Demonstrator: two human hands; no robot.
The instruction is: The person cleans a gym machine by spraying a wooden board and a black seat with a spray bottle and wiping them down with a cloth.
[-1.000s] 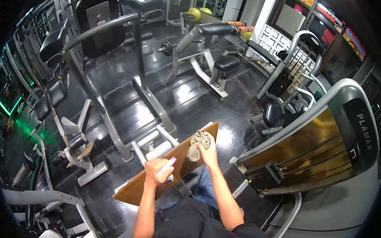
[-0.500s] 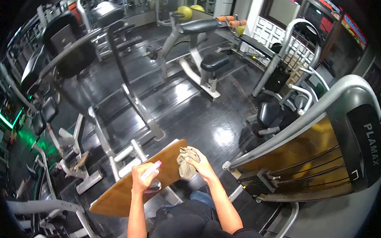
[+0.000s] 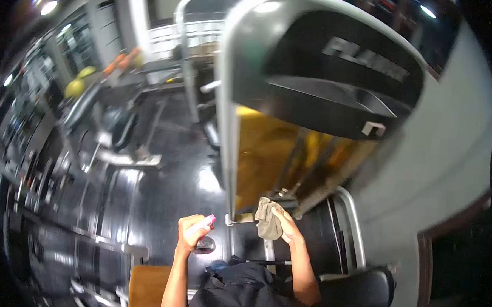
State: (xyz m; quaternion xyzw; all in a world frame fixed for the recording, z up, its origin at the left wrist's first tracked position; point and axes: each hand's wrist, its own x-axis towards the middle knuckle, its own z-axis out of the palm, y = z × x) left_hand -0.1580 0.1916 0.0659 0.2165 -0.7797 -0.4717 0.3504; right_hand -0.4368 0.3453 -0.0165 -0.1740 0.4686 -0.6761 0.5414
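Note:
My left hand (image 3: 189, 234) is wrapped round a spray bottle (image 3: 204, 245) with a pink-and-white spray head; its clear lower part shows below my fingers. In my right hand (image 3: 288, 225) is a crumpled beige cloth (image 3: 268, 218), gripped between thumb and fingers. Both hands are held up in front of my body, apart from each other. Beyond them stands a tall weight-stack machine (image 3: 346, 64) with a black top cover and a yellowish see-through panel. At lower left, a brown board (image 3: 148, 286) lies beside my left forearm, touched by neither hand.
A black padded seat (image 3: 363, 293) is close at my right, with a grey bent tube (image 3: 352, 224) beyond it. A grey wall (image 3: 444, 140) rises on the right. Other gym machines (image 3: 110, 120) stand on the dark floor (image 3: 184, 178) to the left.
My view and body have turned right, so the weight-stack machine now fills the middle. The brown board, earlier under my hands, is now at lower left. Both hands keep their hold.

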